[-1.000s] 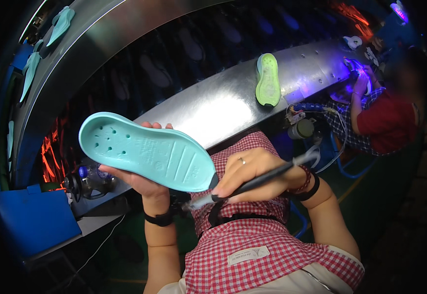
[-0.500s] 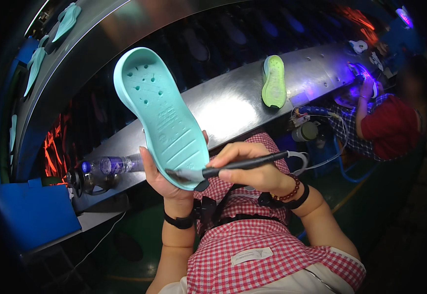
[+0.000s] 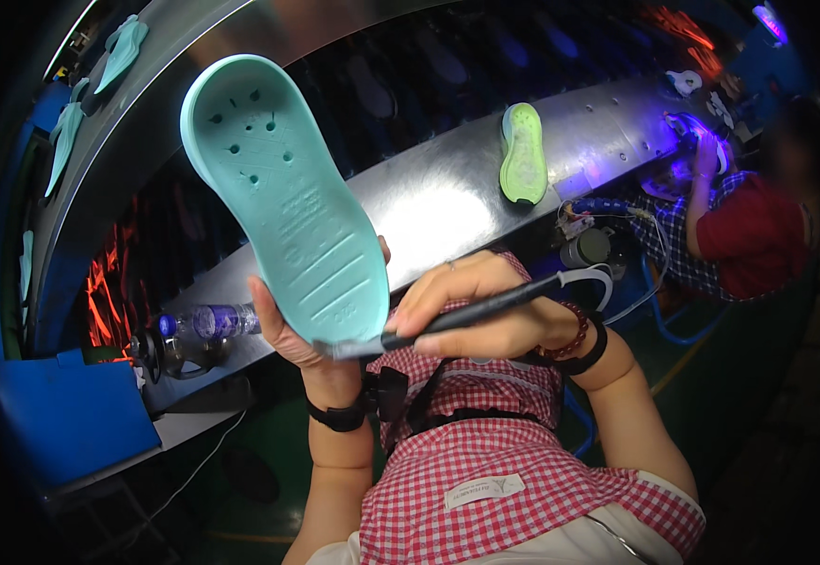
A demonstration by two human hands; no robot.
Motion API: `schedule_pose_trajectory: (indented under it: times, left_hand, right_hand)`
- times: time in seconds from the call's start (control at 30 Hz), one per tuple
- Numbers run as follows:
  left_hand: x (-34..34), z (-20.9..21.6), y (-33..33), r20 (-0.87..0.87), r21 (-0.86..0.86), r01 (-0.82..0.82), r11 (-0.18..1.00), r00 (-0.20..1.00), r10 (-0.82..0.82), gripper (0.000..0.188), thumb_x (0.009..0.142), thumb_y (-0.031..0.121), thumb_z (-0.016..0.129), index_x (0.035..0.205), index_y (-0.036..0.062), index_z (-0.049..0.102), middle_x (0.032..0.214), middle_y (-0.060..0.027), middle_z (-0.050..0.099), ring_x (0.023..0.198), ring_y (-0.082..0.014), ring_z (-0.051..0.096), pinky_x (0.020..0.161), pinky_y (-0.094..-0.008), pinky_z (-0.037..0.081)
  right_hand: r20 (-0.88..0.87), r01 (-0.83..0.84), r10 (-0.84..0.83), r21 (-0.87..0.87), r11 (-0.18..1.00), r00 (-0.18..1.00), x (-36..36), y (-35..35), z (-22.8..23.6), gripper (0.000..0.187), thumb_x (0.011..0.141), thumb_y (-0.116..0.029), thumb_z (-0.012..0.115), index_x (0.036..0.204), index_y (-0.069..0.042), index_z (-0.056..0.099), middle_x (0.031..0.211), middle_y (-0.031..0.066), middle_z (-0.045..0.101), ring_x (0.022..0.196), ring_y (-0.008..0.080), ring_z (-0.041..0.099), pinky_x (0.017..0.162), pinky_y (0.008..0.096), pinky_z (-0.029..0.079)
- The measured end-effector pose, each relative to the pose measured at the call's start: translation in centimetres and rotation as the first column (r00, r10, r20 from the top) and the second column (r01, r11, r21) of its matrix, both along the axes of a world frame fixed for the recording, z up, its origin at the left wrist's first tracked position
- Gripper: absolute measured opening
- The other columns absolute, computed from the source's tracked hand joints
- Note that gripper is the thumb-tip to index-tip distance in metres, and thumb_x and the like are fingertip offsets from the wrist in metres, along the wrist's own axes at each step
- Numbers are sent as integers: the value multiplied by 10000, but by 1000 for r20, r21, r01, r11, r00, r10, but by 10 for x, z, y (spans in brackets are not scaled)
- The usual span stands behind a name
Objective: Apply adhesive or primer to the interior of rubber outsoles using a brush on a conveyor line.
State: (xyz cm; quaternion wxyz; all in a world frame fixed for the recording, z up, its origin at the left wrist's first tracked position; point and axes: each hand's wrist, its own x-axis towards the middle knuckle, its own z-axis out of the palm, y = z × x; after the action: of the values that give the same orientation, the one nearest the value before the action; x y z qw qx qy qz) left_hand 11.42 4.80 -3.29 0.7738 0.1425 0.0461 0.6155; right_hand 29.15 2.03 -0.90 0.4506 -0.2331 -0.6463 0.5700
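My left hand (image 3: 299,350) grips a large turquoise shoe sole (image 3: 302,221) by its near end, thumb on the left edge and a fingertip showing at the right edge. The sole's hollow inner face is turned up, with several small holes at the far end and ridges at the near end. In my right hand (image 3: 480,306) is a brush (image 3: 462,318) with a dark handle and a pale tube at its rear. Its bristles lie at the near rim of the sole, close to my left fingers.
A yellow-green sole (image 3: 524,155) lies on the metal ledge (image 3: 429,202). Plastic bottles (image 3: 212,322) stand at the left by a blue box (image 3: 71,405). More turquoise soles (image 3: 122,55) rest on the upper left belt. At right, a co-worker in a red top (image 3: 758,235) handles something under violet light.
The turquoise sole has shifted up and left and looks larger. The brush has moved left and slightly down, from inside the near end to its rim.
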Motion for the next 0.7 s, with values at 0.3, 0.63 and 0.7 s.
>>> schedule_pose_trajectory:
  times: [0.3,0.63,0.7]
  left_hand:
    - [-6,5,1,-194,40,-28,999,980,35,684,830,540,437,1298,44,379,1225,-188,474,1039,-371,517,886,-555,403]
    - [-22,-3,7,-249,-146,207,967,938,-239,589,858,445,428,1236,-6,438,1173,-217,515,1000,-360,555,872,-521,433]
    - [-23,-6,7,-217,-219,294,930,915,-341,490,856,291,455,1192,-66,447,1131,-224,545,984,-302,582,870,-424,467]
  right_hand:
    - [76,-7,-9,213,977,997,9,7,6,144,706,-39,672,846,-8,653,803,99,653,731,189,624,686,276,480]
    - [20,-64,62,212,975,998,20,-9,11,148,712,-48,682,850,-12,640,849,114,657,774,219,640,685,292,502]
    - [127,18,-56,283,959,990,25,-2,17,134,719,-60,682,845,-32,646,867,108,659,787,219,639,693,297,500]
